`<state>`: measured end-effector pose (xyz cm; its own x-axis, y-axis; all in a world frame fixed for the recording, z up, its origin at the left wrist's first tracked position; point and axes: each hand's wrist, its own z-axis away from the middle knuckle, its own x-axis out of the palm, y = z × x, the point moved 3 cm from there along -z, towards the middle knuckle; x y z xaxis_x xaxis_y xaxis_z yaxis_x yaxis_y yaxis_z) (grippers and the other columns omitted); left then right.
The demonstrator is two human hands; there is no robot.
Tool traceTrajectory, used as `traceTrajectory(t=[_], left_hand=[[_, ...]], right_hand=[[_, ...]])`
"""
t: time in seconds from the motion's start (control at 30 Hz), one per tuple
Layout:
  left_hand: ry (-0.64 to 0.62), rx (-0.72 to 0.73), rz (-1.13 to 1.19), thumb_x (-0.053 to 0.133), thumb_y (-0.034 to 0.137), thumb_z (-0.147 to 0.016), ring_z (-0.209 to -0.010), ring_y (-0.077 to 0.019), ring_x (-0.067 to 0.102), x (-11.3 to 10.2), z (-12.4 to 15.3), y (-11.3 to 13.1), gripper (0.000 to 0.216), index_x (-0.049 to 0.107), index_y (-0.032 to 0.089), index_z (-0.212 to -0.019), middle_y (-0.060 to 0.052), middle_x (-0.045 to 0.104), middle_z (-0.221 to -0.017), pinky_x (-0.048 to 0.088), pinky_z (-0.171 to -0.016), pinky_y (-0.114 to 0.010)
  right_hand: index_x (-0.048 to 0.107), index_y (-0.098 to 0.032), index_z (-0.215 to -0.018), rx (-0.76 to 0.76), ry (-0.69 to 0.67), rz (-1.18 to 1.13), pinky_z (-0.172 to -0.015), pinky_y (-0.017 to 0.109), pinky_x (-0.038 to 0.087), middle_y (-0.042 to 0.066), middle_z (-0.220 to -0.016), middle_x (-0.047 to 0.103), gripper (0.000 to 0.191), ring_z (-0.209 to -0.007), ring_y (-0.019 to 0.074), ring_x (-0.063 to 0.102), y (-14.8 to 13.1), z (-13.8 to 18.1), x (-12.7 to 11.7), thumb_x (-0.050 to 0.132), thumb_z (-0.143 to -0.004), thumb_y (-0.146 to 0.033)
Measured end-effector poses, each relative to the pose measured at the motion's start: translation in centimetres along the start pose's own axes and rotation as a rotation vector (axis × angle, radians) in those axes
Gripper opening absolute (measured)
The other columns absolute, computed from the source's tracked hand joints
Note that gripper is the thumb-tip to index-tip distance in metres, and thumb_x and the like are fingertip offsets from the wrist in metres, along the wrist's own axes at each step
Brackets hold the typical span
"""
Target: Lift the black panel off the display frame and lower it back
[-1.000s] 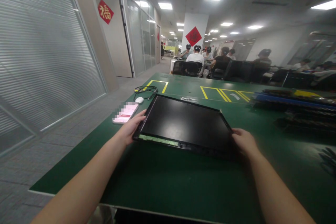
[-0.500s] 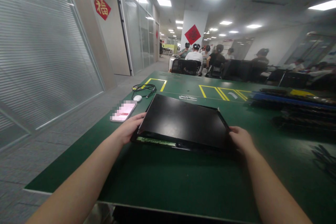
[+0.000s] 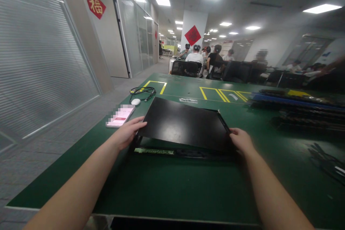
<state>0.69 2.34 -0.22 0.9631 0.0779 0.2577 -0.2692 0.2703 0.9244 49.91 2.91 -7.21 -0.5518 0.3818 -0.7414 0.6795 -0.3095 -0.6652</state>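
Observation:
A flat black display panel (image 3: 183, 124) lies in the middle of the green table (image 3: 172, 183), its near edge raised above a frame with a green circuit strip (image 3: 155, 151). My left hand (image 3: 126, 133) grips the panel's near left corner, thumb on top. At the near right corner, my right hand (image 3: 241, 140) holds the panel's edge with curled fingers.
A phone (image 3: 120, 116) with a lit pink screen lies left of the panel, with a white mouse (image 3: 135, 101) and a black cable (image 3: 141, 91) beyond. Stacked dark panels (image 3: 296, 106) fill the right side. People sit on chairs behind the table. Yellow tape marks the far tabletop.
Both hands have lifted the panel's near edge off the frame below, so a gap now shows over the green circuit strip. The view has shifted slightly right.

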Motion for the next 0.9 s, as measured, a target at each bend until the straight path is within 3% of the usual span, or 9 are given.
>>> traceTrajectory(t=[0.23,0.43,0.6,0.67,0.8,0.9], left_hand=[[-0.030,0.065,-0.053,0.082,0.010,-0.066,-0.088,-0.0225,0.078,0.5,0.7,0.6,0.029,0.081,0.019,-0.094,-0.008,0.083,-0.097,0.062,-0.068,-0.023],[-0.100,0.204,-0.028,0.088,0.022,-0.063,-0.098,-0.0253,0.077,0.7,0.6,0.5,0.032,0.082,0.020,-0.094,-0.008,0.083,-0.100,0.062,-0.078,-0.024],[-0.118,0.259,-0.002,0.089,0.026,-0.063,-0.099,-0.0283,0.076,0.8,0.9,0.7,0.038,0.082,0.021,-0.100,-0.008,0.082,-0.102,0.063,-0.076,-0.027],[-0.119,0.285,0.005,0.089,0.027,-0.061,-0.102,-0.0299,0.076,0.9,1.1,0.8,0.042,0.082,0.021,-0.102,-0.009,0.082,-0.104,0.063,-0.078,-0.029],[-0.105,0.319,0.020,0.090,0.027,-0.058,-0.107,-0.0347,0.073,1.1,1.4,1.0,0.049,0.081,0.020,-0.106,-0.010,0.081,-0.107,0.063,-0.086,-0.036],[-0.106,0.336,0.021,0.089,0.029,-0.059,-0.108,-0.0355,0.073,1.1,1.4,0.8,0.050,0.080,0.021,-0.108,-0.009,0.081,-0.110,0.062,-0.088,-0.039]], right_hand=[[0.074,-0.016,-0.117,0.016,-0.022,0.041,-0.076,0.031,0.050,0.011,-0.109,0.075,0.046,-0.093,0.0229,0.068,-0.9,0.5,-0.3,0.057,-0.075,-0.018],[0.064,-0.019,-0.136,-0.015,-0.002,0.071,-0.066,0.029,0.044,0.003,-0.082,0.070,0.059,-0.072,0.0185,0.062,-1.8,1.2,-0.7,0.054,-0.078,-0.019],[0.060,-0.020,-0.141,0.035,0.001,-0.006,-0.067,0.029,0.046,0.003,-0.086,0.071,0.059,-0.072,0.0184,0.064,-2.1,1.4,-0.9,0.052,-0.083,-0.027],[0.065,-0.019,-0.136,0.039,0.017,-0.027,-0.073,0.030,0.049,0.006,-0.092,0.074,0.054,-0.081,0.0207,0.067,-2.1,1.2,-1.0,0.053,-0.084,-0.030],[0.079,-0.021,-0.106,0.008,0.023,-0.110,-0.094,0.034,0.050,0.009,-0.109,0.076,0.035,-0.108,0.0261,0.068,-1.9,0.7,-1.0,0.057,-0.084,-0.037],[0.080,-0.024,-0.095,0.027,0.028,-0.220,-0.096,0.037,0.051,0.008,-0.112,0.077,0.030,-0.113,0.0277,0.067,-1.6,0.5,-0.8,0.060,-0.082,-0.041]])
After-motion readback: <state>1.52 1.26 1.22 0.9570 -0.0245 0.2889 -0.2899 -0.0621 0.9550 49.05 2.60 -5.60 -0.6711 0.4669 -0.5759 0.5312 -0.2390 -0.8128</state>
